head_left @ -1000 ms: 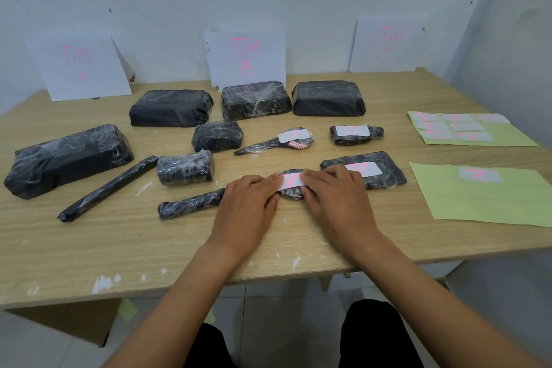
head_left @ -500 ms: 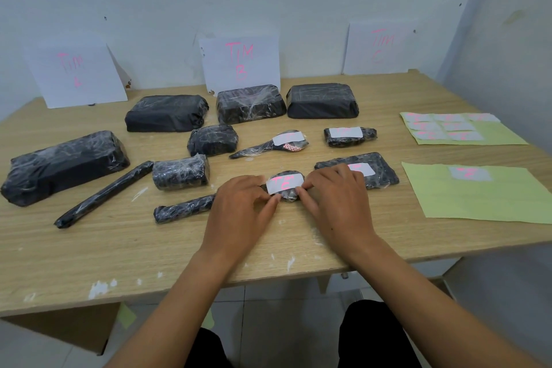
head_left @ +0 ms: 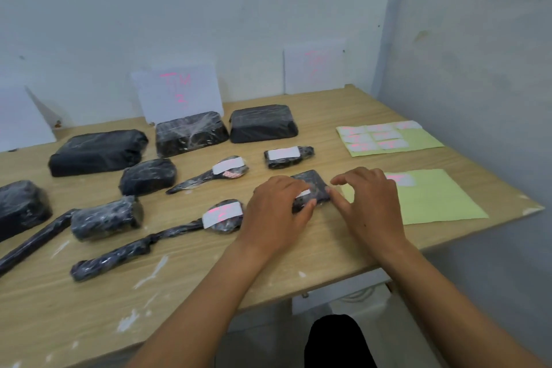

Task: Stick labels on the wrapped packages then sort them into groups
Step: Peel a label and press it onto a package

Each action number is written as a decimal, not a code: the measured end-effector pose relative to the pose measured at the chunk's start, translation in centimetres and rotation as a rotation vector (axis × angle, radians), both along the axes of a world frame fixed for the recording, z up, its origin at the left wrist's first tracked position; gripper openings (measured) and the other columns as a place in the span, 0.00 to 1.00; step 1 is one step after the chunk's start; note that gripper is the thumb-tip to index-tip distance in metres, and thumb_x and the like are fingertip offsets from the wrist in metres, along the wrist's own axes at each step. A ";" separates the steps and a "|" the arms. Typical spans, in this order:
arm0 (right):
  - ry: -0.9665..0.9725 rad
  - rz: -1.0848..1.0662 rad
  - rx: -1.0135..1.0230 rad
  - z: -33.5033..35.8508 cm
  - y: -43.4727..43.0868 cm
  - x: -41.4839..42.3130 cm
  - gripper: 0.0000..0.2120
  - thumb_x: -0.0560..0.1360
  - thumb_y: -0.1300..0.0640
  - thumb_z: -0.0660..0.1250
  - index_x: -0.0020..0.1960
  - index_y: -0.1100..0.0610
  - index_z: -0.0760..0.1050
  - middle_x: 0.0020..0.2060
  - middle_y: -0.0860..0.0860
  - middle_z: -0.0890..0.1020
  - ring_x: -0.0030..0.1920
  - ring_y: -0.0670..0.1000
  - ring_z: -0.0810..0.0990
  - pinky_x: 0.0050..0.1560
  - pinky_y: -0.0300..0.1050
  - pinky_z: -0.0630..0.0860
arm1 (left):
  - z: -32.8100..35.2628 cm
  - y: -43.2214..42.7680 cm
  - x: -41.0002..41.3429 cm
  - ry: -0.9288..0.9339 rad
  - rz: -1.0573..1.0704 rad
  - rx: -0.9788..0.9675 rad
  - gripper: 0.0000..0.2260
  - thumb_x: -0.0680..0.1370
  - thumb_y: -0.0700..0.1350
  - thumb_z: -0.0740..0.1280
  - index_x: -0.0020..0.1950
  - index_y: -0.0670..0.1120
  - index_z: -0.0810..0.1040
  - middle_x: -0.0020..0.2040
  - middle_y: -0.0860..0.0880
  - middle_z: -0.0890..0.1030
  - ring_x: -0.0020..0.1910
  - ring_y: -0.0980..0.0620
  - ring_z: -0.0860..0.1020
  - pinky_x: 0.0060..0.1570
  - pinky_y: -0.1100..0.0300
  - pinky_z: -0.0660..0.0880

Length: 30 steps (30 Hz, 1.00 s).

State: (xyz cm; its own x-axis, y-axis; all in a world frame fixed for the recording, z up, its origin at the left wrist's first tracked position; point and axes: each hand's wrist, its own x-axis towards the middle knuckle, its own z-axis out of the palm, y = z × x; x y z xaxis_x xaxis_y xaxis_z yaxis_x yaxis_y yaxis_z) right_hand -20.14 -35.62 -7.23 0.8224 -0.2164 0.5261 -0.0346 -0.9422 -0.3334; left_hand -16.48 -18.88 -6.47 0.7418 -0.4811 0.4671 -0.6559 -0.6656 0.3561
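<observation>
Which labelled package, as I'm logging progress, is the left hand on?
The flat package beside the green sheet: the left hand holds it; other labelled ones lie untouched.

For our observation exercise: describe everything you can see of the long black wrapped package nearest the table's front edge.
The long black plastic-wrapped package has a thin handle and a wider rounded head. A white label with pink writing sticks across the head. It lies flat on the wooden table, handle towards the front left, head close beside the left hand.
</observation>
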 end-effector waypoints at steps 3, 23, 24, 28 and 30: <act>0.022 -0.073 -0.006 0.0 -3.3 -0.4 0.09 0.73 0.50 0.70 0.49 0.53 0.81 0.47 0.50 0.82 0.49 0.57 0.77 0.46 0.49 0.67 | 0.3 -3.3 0.2 0.048 -0.084 0.032 0.15 0.77 0.52 0.65 0.61 0.48 0.79 0.60 0.54 0.79 0.62 0.56 0.72 0.59 0.66 0.64; 0.302 -0.056 0.185 -0.5 -11.7 0.9 0.16 0.72 0.42 0.69 0.54 0.51 0.79 0.52 0.46 0.77 0.56 0.50 0.72 0.48 0.45 0.70 | -2.9 -12.5 2.3 0.223 -0.185 0.037 0.15 0.79 0.49 0.64 0.63 0.45 0.77 0.64 0.51 0.75 0.65 0.54 0.68 0.64 0.67 0.60; 0.301 -0.052 0.198 -0.5 -11.7 1.0 0.15 0.72 0.43 0.69 0.53 0.51 0.80 0.51 0.47 0.77 0.56 0.50 0.72 0.47 0.45 0.70 | -3.0 -12.5 2.3 0.217 -0.187 0.035 0.15 0.79 0.49 0.64 0.63 0.45 0.77 0.64 0.51 0.75 0.65 0.54 0.68 0.64 0.66 0.61; 0.292 -0.044 0.186 -0.2 -11.8 1.5 0.11 0.73 0.46 0.70 0.50 0.50 0.81 0.48 0.46 0.78 0.54 0.49 0.74 0.44 0.43 0.69 | -3.0 -12.7 2.2 0.171 -0.211 0.069 0.15 0.80 0.48 0.62 0.64 0.44 0.77 0.64 0.50 0.76 0.65 0.52 0.68 0.65 0.62 0.62; 0.293 -0.044 0.153 0.1 -11.6 1.6 0.09 0.74 0.47 0.69 0.50 0.50 0.82 0.48 0.46 0.78 0.53 0.48 0.75 0.43 0.43 0.69 | -2.9 -12.7 2.2 0.160 -0.214 0.070 0.15 0.80 0.48 0.62 0.64 0.43 0.77 0.64 0.49 0.76 0.65 0.51 0.68 0.65 0.61 0.63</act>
